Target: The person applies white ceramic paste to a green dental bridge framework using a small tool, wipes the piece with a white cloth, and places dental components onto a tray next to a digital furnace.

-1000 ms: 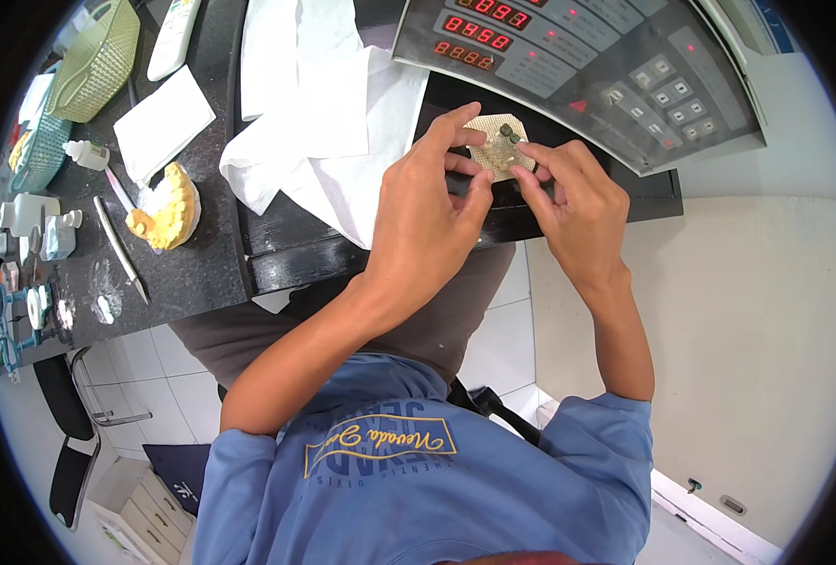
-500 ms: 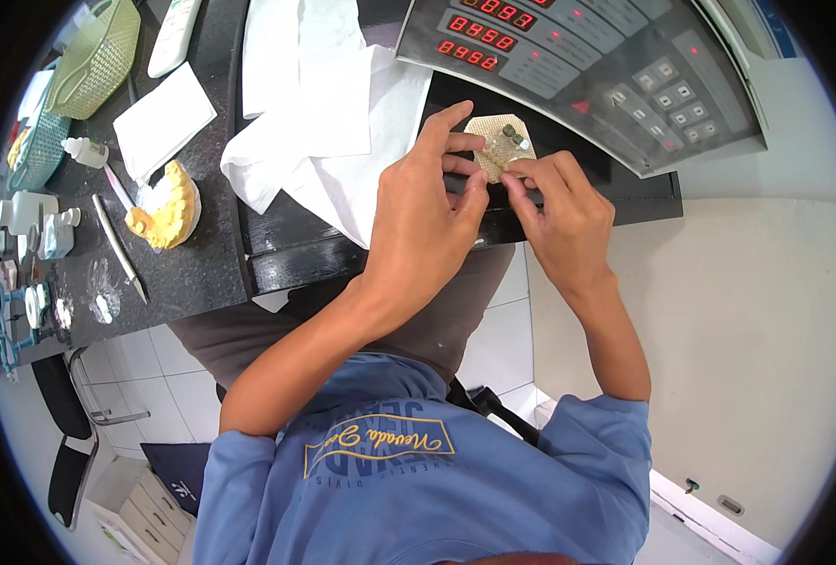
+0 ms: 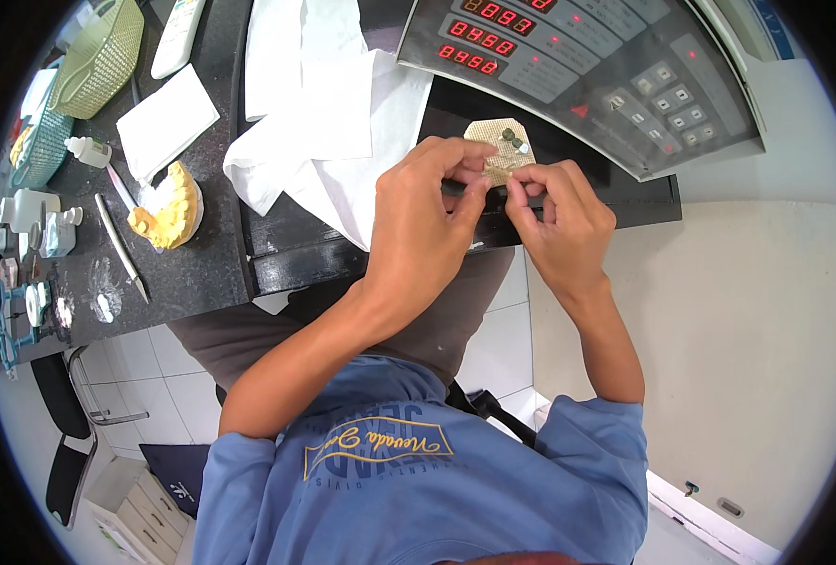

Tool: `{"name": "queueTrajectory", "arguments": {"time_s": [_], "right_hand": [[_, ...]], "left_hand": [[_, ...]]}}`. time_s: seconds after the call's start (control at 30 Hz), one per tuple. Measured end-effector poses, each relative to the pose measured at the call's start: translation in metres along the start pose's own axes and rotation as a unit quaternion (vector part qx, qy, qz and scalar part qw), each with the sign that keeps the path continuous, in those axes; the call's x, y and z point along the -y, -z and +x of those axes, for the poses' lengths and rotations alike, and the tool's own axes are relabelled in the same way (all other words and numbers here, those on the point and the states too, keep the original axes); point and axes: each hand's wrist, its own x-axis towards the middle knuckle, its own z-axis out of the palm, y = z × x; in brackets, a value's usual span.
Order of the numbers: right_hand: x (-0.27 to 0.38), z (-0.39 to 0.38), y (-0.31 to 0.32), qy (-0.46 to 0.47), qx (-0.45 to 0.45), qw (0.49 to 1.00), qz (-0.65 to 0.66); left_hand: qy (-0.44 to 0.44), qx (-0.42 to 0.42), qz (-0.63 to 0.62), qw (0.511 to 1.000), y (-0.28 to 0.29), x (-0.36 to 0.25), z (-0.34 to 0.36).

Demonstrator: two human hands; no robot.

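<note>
A pale honeycomb firing tray (image 3: 501, 135) with cut corners lies on the black ledge in front of me. Two small dark green pieces (image 3: 512, 138) and a small whitish piece (image 3: 522, 148) sit on its right half. Over the tray's near left edge is my left hand (image 3: 434, 193), thumb and fingertips brought together. My right hand (image 3: 566, 212) pinches thumb against index finger at the near right edge, close to the left fingertips. Whatever lies between the fingertips is too small to name.
Beyond the tray slants a grey control panel (image 3: 568, 75) with red digits and buttons. White tissue sheets (image 3: 309, 104) spread to the left. Further left are a yellow dental model (image 3: 168, 212), a pen-shaped tool (image 3: 119, 243), a small bottle (image 3: 88, 151) and a green basket (image 3: 97, 61).
My left index finger, stretched out before, has curled down toward the thumb. The right hand has turned slightly, and its fingertips stay by the tray's near edge.
</note>
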Motion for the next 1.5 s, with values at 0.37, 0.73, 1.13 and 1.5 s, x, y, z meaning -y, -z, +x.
{"name": "queueTrajectory", "arguments": {"time_s": [0.37, 0.73, 1.13, 1.5], "right_hand": [[-0.005, 0.009, 0.008, 0.087, 0.009, 0.996, 0.028], [-0.009, 0.022, 0.013, 0.025, 0.05, 0.998, 0.006], [-0.009, 0.02, 0.008, 0.036, 0.056, 0.998, -0.012], [-0.008, 0.018, 0.011, 0.024, 0.065, 0.998, -0.006]], "left_hand": [[0.063, 0.037, -0.046, 0.996, 0.004, -0.008, 0.008], [-0.006, -0.014, -0.009, 1.0, -0.003, 0.001, 0.005], [-0.007, -0.006, -0.007, 1.0, -0.001, 0.001, 0.004], [-0.003, 0.0, -0.001, 1.0, -0.002, 0.0, 0.005]]}}
